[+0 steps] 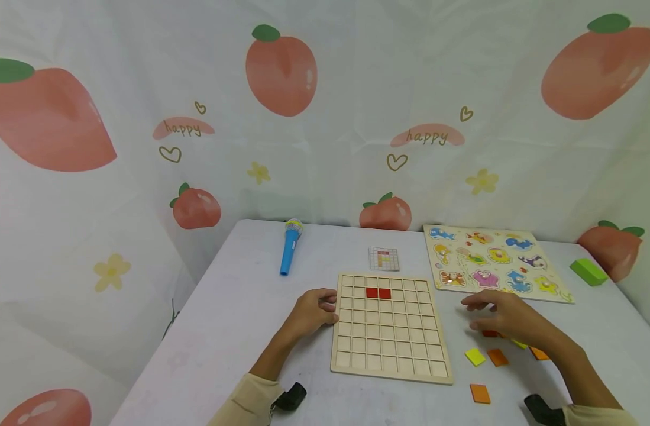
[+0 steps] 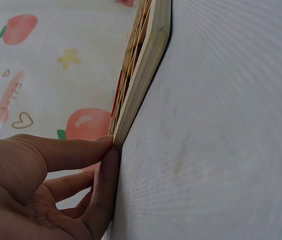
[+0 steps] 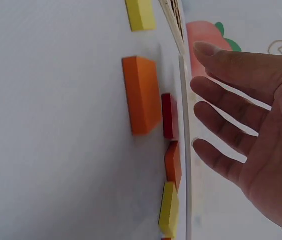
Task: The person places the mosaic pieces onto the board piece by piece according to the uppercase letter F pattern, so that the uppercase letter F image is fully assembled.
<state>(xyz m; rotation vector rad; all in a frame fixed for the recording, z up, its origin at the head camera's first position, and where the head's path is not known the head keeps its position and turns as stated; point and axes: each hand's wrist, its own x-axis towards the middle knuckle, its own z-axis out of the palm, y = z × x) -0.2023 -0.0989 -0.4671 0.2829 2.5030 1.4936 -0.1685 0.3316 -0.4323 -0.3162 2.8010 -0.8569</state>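
Wooden grid board (image 1: 374, 346): lying flat on the white table (image 1: 239, 307), just below and right of centre in the head frame.
Inset red tiles (image 1: 371, 293): sitting side by side in the board's second row from the top.
Left hand (image 1: 310, 312): pinching the board's left edge between thumb and index finger, lower centre of the frame.
Right hand (image 1: 508, 316): hovering at lower right over loose square tiles, its fingers spread apart and holding nothing.
Loose square tiles: lying right of the board, with a yellow tile (image 1: 475, 357) beside an orange tile (image 1: 498, 357); another orange tile (image 1: 479, 393) is resting nearer the bottom edge.
Pattern card (image 1: 384, 259): lying just above the board.
Animal puzzle board (image 1: 497, 263): lying at centre right, beyond the right hand.
Green block (image 1: 588, 271): resting at far right.
Blue toy microphone (image 1: 289, 248): lying left of the card.
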